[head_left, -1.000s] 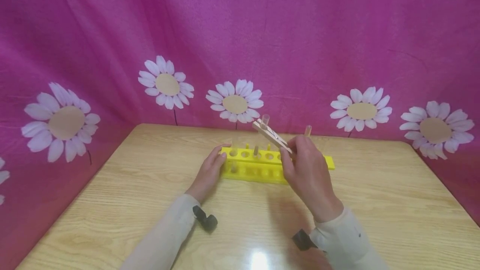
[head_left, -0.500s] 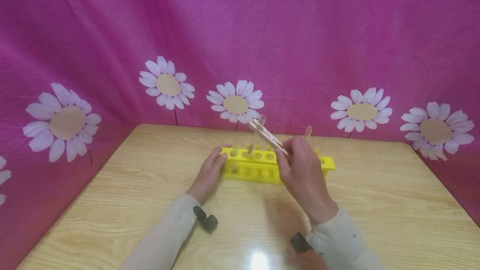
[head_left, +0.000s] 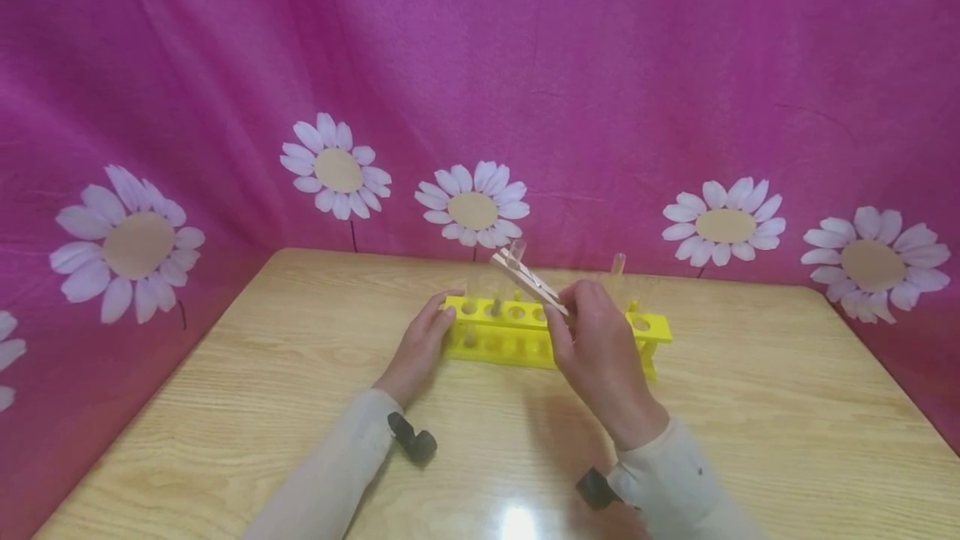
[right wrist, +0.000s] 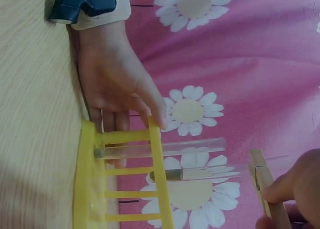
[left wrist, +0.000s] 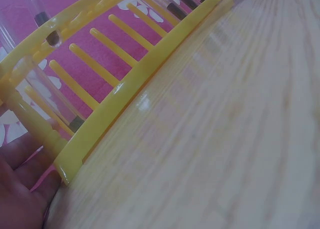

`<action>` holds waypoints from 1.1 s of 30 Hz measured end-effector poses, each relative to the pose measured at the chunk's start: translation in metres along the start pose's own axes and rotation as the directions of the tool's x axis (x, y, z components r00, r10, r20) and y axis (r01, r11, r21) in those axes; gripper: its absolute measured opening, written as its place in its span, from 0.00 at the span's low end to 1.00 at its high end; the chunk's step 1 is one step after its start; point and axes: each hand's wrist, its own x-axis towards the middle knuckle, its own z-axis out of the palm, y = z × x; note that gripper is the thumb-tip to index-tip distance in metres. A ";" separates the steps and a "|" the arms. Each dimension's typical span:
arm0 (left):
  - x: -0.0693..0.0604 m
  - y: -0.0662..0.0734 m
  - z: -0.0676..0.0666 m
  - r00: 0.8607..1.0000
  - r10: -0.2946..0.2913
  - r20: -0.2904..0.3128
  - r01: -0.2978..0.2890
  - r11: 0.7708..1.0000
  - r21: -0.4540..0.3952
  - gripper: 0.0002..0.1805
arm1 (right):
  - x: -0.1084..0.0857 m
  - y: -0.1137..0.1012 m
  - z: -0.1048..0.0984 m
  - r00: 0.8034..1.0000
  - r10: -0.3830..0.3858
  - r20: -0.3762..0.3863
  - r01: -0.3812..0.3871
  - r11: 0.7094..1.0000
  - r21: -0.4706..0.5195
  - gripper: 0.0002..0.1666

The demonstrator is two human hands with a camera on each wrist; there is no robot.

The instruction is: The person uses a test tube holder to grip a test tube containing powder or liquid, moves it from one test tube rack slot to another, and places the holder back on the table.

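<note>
My left hand (head_left: 420, 344) grips the left end of a yellow test tube rack (head_left: 656, 328), thumb on the upper plate. My right hand (head_left: 603, 361) pinches a wooden test tube holder (head_left: 528, 282). Its jaws clasp a clear test tube (head_left: 516, 253) near the mouth. That tube, dark at the bottom, stands slightly tilted, its lower end at the upper plate near the second hole from the left. In the right wrist view another test tube (right wrist: 190, 148), also dark at the bottom, stands in the end hole beside my left hand.
More tubes stand towards the rack's right end, one with its top (head_left: 618, 265) showing behind my right hand. Yellow pegs (left wrist: 117, 41) line the rack's back. A pink curtain (head_left: 600, 90) with white flowers rises behind the wooden table (head_left: 300, 315).
My right hand has moved left with the holder and its tube, from about the third hole to the second, and slightly down. My left hand has stayed on the rack.
</note>
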 end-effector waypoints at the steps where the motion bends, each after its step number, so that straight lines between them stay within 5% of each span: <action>1: 0.000 0.000 0.000 1.000 -0.003 0.001 0.003 1.000 0.000 0.23 | 0.000 0.000 0.001 1.000 -0.003 0.002 0.003 1.000 0.000 0.11; 5: 0.001 -0.002 0.000 1.000 -0.004 0.004 0.004 1.000 0.002 0.23 | -0.001 0.001 0.004 1.000 0.004 0.026 -0.004 1.000 0.003 0.11; 15: 0.016 -0.039 0.003 1.000 -0.005 -0.019 0.005 1.000 -0.016 0.24 | -0.003 0.004 0.011 0.994 0.067 0.090 -0.065 0.997 -0.034 0.10; 28: 0.015 -0.036 0.002 1.000 -0.015 -0.013 0.014 1.000 -0.018 0.24 | -0.005 0.008 0.020 0.987 0.075 0.142 -0.067 0.996 -0.056 0.11; 33: 0.010 -0.020 0.000 1.000 -0.016 0.011 0.016 1.000 -0.017 0.24 | -0.005 0.010 0.022 0.988 0.060 0.139 -0.051 0.996 -0.069 0.11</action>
